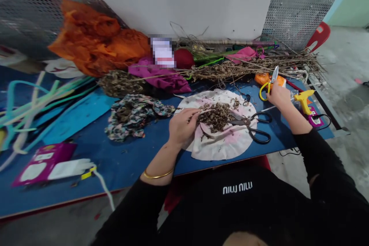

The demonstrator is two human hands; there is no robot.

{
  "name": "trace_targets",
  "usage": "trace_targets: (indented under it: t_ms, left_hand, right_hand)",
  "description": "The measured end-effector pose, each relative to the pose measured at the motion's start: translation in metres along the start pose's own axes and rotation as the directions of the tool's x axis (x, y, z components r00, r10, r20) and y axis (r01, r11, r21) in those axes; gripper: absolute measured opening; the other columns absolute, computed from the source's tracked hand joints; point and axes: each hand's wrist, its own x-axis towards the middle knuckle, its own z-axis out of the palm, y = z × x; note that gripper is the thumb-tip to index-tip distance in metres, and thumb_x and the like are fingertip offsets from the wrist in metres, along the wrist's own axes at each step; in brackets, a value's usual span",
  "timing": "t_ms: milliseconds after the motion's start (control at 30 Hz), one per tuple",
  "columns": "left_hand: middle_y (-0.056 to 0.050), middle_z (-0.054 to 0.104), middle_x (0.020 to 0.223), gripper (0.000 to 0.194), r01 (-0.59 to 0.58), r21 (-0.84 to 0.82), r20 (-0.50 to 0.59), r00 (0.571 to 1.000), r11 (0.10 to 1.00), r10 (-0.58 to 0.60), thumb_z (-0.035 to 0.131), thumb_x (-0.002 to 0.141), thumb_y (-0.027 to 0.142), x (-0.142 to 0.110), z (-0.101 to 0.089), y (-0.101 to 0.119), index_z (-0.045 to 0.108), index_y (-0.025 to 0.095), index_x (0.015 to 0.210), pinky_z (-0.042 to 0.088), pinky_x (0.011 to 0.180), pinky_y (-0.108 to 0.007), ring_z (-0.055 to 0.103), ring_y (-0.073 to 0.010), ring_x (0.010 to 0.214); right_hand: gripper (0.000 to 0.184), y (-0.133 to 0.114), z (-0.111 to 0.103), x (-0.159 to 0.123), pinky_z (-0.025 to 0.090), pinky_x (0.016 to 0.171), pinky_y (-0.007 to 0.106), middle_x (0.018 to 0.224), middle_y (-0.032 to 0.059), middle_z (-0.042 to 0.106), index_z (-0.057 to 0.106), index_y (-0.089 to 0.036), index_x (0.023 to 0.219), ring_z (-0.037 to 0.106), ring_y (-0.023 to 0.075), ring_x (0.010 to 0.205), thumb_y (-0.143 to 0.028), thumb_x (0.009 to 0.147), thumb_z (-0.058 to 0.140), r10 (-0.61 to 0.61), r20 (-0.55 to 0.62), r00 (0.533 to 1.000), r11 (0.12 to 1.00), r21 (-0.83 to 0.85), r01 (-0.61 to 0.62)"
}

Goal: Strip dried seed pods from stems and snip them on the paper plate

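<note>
Probably soft, the white cloth [225, 150] is best held by its rim; left hand [182, 127] curled there, grip unclear; right hand [280, 95] clasping yellow scissors [270, 85].

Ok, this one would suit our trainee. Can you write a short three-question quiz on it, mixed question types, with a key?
1. Which item does the right hand touch?
A) purple cloth
B) yellow-handled scissors
C) hot-glue gun
2. True or false: the gold bangle is worn on the right wrist.
3. Fill in: on the round, pale cloth, the blades of the black-handled scissors reach the edge of a heap of dried ____ bits.

Key: 1 B; 2 false; 3 plant.
</note>
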Motion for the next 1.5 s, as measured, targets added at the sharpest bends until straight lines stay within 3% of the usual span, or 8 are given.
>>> trace_targets:
  t_ms: [133,300,600,833,933,1100,1267,1500]
  left_hand:
    - [-0.008,0.086,0.109,0.035,0.006,0.018,0.027,1.000,1.000,-0.006,0.052,0.103,0.038,-0.001,0.000,0.002,0.082,0.022,0.097,0.061,0.093,-0.034,0.080,-0.0251,0.104]
    - [-0.009,0.086,0.110,0.034,0.021,0.016,0.041,0.999,1.000,-0.022,0.052,0.103,0.037,-0.002,-0.001,0.003,0.082,0.021,0.098,0.061,0.093,-0.035,0.080,-0.0257,0.104]
    - [-0.010,0.085,0.110,0.036,-0.004,0.064,0.085,0.996,0.998,-0.002,0.051,0.104,0.037,-0.002,-0.002,0.006,0.082,0.021,0.100,0.061,0.092,-0.036,0.080,-0.0268,0.105]
    - [-0.009,0.086,0.108,0.036,-0.033,0.084,0.081,0.996,0.996,0.026,0.050,0.105,0.037,-0.003,-0.002,0.007,0.082,0.022,0.098,0.061,0.089,-0.036,0.080,-0.0262,0.103]
    - [-0.009,0.085,0.108,0.035,-0.021,0.078,0.086,0.996,0.997,0.014,0.051,0.105,0.037,-0.003,-0.002,0.006,0.082,0.021,0.099,0.061,0.090,-0.036,0.080,-0.0264,0.103]
    - [-0.010,0.085,0.108,0.035,0.003,0.081,0.089,0.996,0.997,-0.010,0.051,0.103,0.037,-0.001,-0.001,0.002,0.082,0.021,0.099,0.060,0.089,-0.036,0.080,-0.0264,0.102]
    - [-0.009,0.086,0.105,0.035,0.042,0.078,0.072,0.996,0.996,-0.047,0.051,0.102,0.038,0.004,0.001,-0.002,0.081,0.022,0.094,0.061,0.088,-0.034,0.080,-0.0255,0.101]
    - [-0.011,0.086,0.107,0.035,0.058,0.069,0.052,0.997,0.996,-0.061,0.051,0.101,0.036,0.007,0.002,-0.002,0.082,0.022,0.094,0.061,0.090,-0.035,0.080,-0.0254,0.101]
  right_hand:
    - [0.057,-0.006,0.021,0.004,0.055,0.089,0.045,0.119,0.0283,0.075,0.049,-0.006,0.145,0.075,0.0382,0.107,-0.027,0.093,0.058,0.071,-0.039,0.997,0.988,0.142,-0.064]
    - [0.061,0.010,0.015,-0.012,0.054,0.081,0.046,0.104,0.0215,0.079,0.054,-0.015,0.143,0.075,0.0402,0.095,-0.033,0.085,0.062,0.115,-0.137,0.984,0.965,0.250,-0.078]
    - [0.069,0.047,0.014,-0.087,0.045,0.068,0.033,0.104,0.0050,0.082,0.051,-0.023,0.151,0.078,0.0304,0.093,-0.039,0.086,0.063,-0.170,-0.057,0.984,0.955,0.235,0.179]
    - [0.061,0.035,0.011,-0.089,0.040,0.064,0.033,0.106,0.0121,0.082,0.056,-0.019,0.151,0.076,0.0298,0.088,-0.030,0.091,0.060,-0.302,0.104,0.948,0.952,-0.012,0.305]
    - [0.039,0.023,0.003,-0.070,0.039,0.065,0.034,0.105,0.0137,0.080,0.073,-0.021,0.127,0.074,0.0295,0.089,-0.042,0.102,0.053,-0.343,0.045,0.938,0.937,-0.050,0.345]
    - [0.047,-0.001,-0.017,0.020,0.043,0.072,0.036,0.115,0.0188,0.075,0.081,-0.019,0.111,0.070,0.0300,0.096,-0.037,0.108,0.037,-0.230,-0.339,0.912,0.966,0.036,0.257]
    - [0.042,-0.022,-0.019,0.102,0.047,0.097,0.051,0.121,0.0275,0.072,0.081,-0.009,0.110,0.065,0.0392,0.115,-0.020,0.102,0.041,-0.244,-0.307,0.920,0.967,-0.013,0.253]
    - [0.035,-0.017,-0.007,0.121,0.043,0.101,0.050,0.125,0.0256,0.072,0.078,-0.011,0.113,0.065,0.0359,0.118,-0.022,0.100,0.048,-0.267,-0.284,0.921,0.959,0.013,0.282]
